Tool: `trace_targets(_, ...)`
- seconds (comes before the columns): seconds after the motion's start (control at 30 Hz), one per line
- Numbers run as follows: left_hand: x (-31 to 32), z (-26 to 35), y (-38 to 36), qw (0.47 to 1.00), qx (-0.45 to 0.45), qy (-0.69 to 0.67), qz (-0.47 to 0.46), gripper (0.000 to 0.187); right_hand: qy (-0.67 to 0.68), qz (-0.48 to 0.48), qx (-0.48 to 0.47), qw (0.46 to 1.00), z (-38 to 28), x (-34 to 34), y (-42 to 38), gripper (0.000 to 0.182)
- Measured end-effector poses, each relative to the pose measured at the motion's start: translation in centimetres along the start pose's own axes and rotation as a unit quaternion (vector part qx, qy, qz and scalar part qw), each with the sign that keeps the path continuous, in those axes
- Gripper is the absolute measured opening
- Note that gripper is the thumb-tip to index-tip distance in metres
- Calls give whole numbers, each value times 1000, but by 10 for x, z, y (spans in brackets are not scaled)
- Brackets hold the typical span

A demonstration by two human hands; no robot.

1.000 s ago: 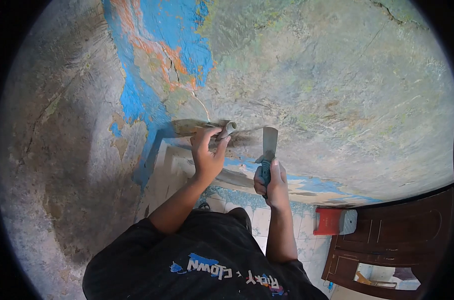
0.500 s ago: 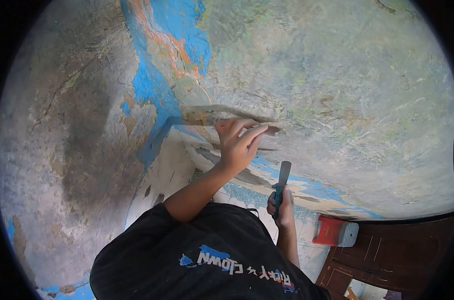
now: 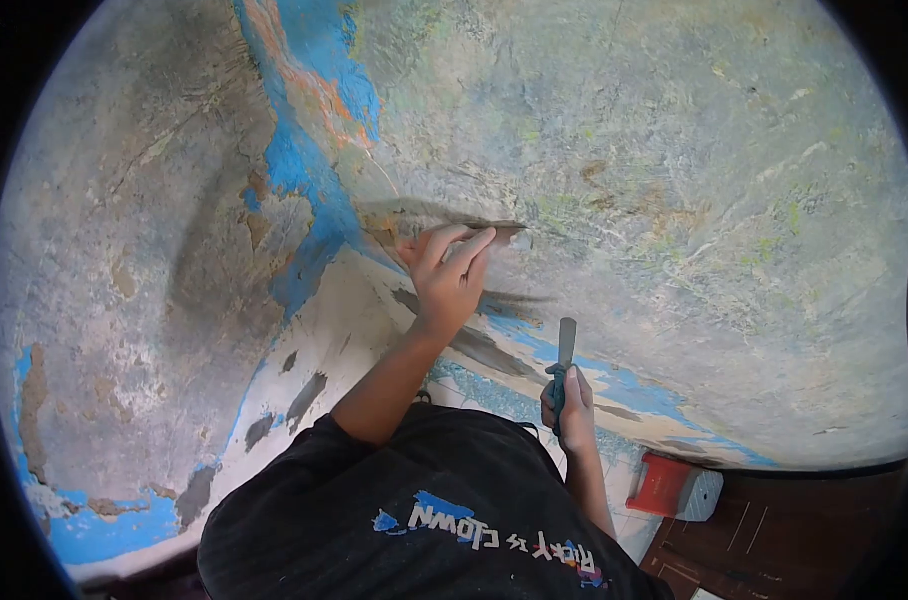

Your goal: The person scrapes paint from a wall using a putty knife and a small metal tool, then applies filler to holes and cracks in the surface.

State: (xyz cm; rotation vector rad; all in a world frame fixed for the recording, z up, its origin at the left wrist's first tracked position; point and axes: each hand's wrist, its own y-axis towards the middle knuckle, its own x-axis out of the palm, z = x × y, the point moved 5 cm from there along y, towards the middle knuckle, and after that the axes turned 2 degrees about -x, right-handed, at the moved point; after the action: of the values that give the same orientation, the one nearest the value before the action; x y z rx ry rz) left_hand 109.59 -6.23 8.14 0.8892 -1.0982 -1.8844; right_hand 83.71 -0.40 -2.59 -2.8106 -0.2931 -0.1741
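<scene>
A person's right hand [image 3: 570, 400] is closed around the blue handle of a scraper [image 3: 563, 362], held low and clear of the wall. The tool's long axis runs nearly upright in the picture, its narrow metal blade pointing up toward the plaster and its handle down toward the person's body. The left hand [image 3: 446, 277] is raised higher, fingers [image 3: 469, 246] bent over a small folded piece of sandpaper [image 3: 504, 232] and pressing it flat against the wall [image 3: 674, 150]. The paper shows only at the fingertips, so its full shape cannot be made out.

The wall surface is rough, worn plaster, grey-green and mottled, with patches of bright blue paint [image 3: 314, 120] and orange showing through to the left of the hand. A dark smear runs sideways just above and below the left hand. Below it a pale ledge [image 3: 354, 310] with flaked blue edges juts out at the inner corner where two wall faces meet. At the lower right stand a red box [image 3: 664, 484] and dark wooden furniture [image 3: 804, 530]. The person wears a black shirt [image 3: 404, 500] with printed lettering.
</scene>
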Motion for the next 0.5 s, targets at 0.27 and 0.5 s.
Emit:
trace_targets(0.27, 0, 6, 2, 997, 30, 59, 33, 33, -2, -30, 18, 999, 1, -20, 5, 43)
trace_targets(0.5, 7, 20, -5, 998, 56, 40, 1, 30, -3, -51, 26, 998, -7, -25, 9, 39)
